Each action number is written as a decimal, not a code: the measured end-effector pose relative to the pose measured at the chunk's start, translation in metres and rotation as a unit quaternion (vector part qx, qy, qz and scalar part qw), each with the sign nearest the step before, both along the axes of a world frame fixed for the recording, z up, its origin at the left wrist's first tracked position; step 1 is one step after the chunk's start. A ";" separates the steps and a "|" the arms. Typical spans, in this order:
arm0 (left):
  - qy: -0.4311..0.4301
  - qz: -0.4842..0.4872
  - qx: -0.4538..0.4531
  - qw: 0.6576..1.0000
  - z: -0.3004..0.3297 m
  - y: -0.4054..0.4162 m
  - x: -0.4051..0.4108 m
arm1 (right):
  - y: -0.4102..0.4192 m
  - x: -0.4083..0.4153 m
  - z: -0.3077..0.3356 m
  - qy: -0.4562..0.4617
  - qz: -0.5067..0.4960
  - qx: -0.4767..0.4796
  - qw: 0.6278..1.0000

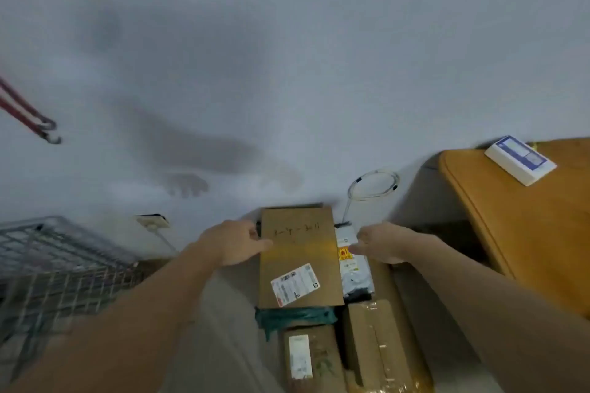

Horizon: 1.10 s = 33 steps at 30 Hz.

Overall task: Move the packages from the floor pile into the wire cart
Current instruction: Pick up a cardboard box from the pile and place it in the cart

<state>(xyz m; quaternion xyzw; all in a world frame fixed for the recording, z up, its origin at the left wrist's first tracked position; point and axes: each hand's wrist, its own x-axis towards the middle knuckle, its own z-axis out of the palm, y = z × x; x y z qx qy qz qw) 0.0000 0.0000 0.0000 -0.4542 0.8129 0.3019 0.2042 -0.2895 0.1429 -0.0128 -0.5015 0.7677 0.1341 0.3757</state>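
Against a pale wall, left hand grips the cardboard package with illegible handwriting; right hand hovers beside it, fingers relaxed.

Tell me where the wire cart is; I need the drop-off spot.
In the head view the wire cart sits at the lower left, left of the left hand and the cardboard box.

A flat brown cardboard package with a white label is lying on top of the floor pile, over a green-wrapped parcel and taped boxes. The grey wire cart is standing at the left, well apart.
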 end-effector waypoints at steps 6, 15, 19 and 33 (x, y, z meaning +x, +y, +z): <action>0.030 0.118 0.111 0.986 -0.160 -0.017 -0.020 | -0.020 -0.008 -0.172 -0.056 -0.119 0.027 0.991; 0.129 0.399 0.225 0.880 -0.338 -0.016 -0.019 | -0.030 0.023 -0.330 -0.228 -0.439 -0.068 0.867; 0.164 0.459 0.220 0.845 -0.336 -0.004 -0.024 | -0.027 0.027 -0.331 -0.265 -0.490 -0.106 0.823; 0.252 0.450 0.249 0.820 0.002 -0.004 0.002 | -0.019 0.040 0.029 -0.291 -0.453 -0.186 0.822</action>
